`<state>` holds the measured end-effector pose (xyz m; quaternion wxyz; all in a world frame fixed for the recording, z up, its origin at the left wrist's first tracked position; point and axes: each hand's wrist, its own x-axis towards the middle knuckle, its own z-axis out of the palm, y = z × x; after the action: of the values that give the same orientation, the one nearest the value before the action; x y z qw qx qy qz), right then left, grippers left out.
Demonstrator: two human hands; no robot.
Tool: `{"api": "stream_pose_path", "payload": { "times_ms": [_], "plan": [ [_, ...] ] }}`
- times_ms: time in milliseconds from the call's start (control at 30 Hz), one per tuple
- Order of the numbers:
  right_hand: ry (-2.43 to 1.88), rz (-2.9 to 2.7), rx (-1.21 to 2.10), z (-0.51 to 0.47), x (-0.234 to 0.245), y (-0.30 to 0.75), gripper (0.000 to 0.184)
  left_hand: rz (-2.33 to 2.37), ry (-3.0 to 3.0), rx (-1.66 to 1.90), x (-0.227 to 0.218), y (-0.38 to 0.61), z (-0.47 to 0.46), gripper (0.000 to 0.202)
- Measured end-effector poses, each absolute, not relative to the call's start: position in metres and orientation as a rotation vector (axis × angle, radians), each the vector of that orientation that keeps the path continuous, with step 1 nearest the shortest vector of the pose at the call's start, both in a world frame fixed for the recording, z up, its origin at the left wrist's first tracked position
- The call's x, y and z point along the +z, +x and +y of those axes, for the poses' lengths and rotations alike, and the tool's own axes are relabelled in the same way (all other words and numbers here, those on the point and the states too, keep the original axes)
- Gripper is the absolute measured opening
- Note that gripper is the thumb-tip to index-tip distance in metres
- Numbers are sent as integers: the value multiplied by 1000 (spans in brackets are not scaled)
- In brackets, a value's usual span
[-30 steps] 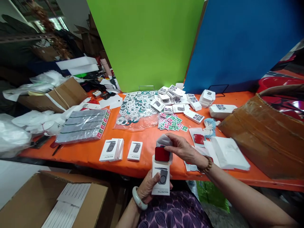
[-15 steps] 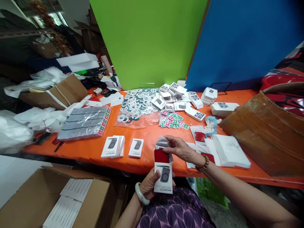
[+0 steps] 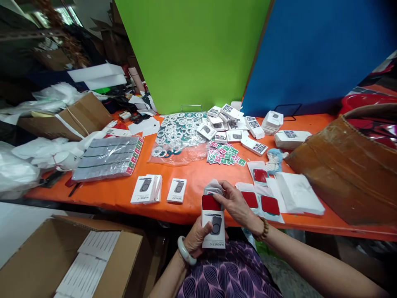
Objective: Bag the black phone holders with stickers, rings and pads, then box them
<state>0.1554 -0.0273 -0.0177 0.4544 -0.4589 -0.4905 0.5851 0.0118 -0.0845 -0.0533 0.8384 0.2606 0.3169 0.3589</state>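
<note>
At the lower centre, the left hand (image 3: 196,238) grips a white box (image 3: 214,229); the right hand (image 3: 236,203) pinches a red pad (image 3: 211,202) at its open top. The pad's wrapper could bunch and jam there.

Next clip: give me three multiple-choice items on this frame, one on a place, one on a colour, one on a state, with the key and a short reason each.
1. Where does the bag of rings lie?
A. On the table before the green board
B. In the carton on the floor
C. In the person's lap

2. What colour is the pad going into the small box?
A. Blue
B. Red
C. Black

3. How is the small box held?
A. It lies flat on the table
B. The left hand grips it from below
C. The right hand carries it alone

A: rings lie below the green board. B: the pad shows red. B: left-hand fingers wrap its lower end.
</note>
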Motion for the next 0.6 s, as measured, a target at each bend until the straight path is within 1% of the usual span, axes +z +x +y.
{"api": "stream_pose_path", "payload": {
  "times_ms": [200, 267, 433, 500, 600],
  "plan": [
    [-1232, -1387, 1254, -37, -24, 155, 7, 701, 409, 822, -62, 12, -89, 61],
    [-1236, -1512, 1223, -40, -26, 161, 8, 689, 410, 821, -65, 11, -90, 60],
    [-1242, -1811, 1288, -56, -32, 176, 6, 661, 431, 764, -72, 11, -102, 69],
    [-1232, -1919, 1292, -68, -34, 177, 9, 632, 444, 718, -76, 11, -109, 73],
    [-1230, -1996, 1254, -87, -37, 175, 8, 600, 480, 635, -82, 9, -115, 72]
  ]
}}
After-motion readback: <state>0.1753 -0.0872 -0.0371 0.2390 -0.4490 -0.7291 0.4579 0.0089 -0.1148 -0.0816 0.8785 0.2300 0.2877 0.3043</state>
